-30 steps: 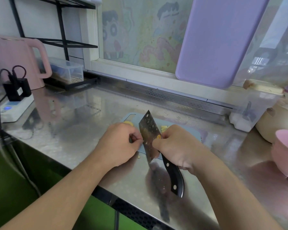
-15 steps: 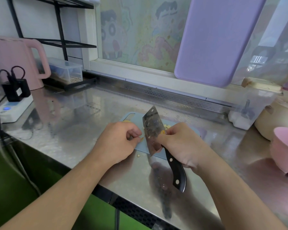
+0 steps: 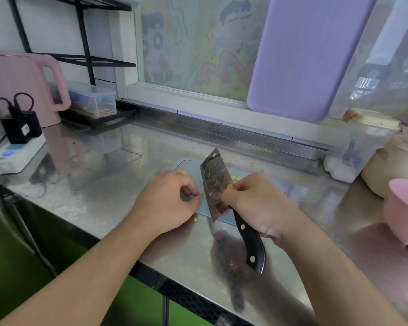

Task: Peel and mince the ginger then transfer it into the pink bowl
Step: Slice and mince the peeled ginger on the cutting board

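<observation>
Two hands (image 3: pixel 167 203), one cleaver (image 3: pixel 218 184), one blue cutting board (image 3: pixel 189 164), one pink bowl (image 3: pixel 404 212), one pink kettle (image 3: pixel 17 85).

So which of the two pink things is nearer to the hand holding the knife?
The pink bowl at the right edge; the pink kettle stands far left.

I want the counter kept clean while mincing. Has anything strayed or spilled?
Yes. A small ginger bit lies on the steel counter just off the blue cutting board, near the left hand. More bits cling to the cleaver blade.
</observation>
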The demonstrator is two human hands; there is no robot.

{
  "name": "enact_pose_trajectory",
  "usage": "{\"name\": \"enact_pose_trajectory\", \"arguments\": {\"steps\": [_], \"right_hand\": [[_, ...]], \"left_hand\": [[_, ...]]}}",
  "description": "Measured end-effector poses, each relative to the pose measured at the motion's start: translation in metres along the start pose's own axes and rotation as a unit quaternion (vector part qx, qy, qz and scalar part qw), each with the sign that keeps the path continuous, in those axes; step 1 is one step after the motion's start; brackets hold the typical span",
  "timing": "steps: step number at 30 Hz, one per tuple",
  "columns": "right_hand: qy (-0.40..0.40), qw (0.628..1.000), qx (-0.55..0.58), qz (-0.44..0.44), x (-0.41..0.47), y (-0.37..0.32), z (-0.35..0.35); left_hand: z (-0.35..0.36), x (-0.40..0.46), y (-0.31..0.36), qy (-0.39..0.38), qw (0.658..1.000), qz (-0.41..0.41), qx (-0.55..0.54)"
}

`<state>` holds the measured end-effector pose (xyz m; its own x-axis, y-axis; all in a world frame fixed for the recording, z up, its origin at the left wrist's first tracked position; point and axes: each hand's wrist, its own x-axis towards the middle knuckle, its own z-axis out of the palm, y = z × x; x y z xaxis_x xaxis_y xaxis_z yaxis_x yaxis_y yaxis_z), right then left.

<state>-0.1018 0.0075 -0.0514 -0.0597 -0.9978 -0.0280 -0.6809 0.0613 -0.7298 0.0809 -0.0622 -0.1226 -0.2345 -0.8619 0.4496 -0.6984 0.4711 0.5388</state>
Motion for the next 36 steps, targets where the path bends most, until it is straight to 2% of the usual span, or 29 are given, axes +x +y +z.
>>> {"name": "enact_pose_trajectory", "arguments": {"steps": [24,30,36], "right_hand": [[0.005,0.999,-0.043,-0.001,0.007,0.009,0.007],[0.011,0.999,-0.031,0.011,0.009,0.007,0.01],[0.037,0.999,0.033,0.022,0.01,0.01,0.001]], "left_hand": [[0.01,0.007,-0.012,-0.001,0.999,0.031,0.008],[0.009,0.006,-0.012,-0.002,0.999,0.034,0.003],[0.006,0.005,-0.008,-0.005,1.0,0.028,-0.002]]}}
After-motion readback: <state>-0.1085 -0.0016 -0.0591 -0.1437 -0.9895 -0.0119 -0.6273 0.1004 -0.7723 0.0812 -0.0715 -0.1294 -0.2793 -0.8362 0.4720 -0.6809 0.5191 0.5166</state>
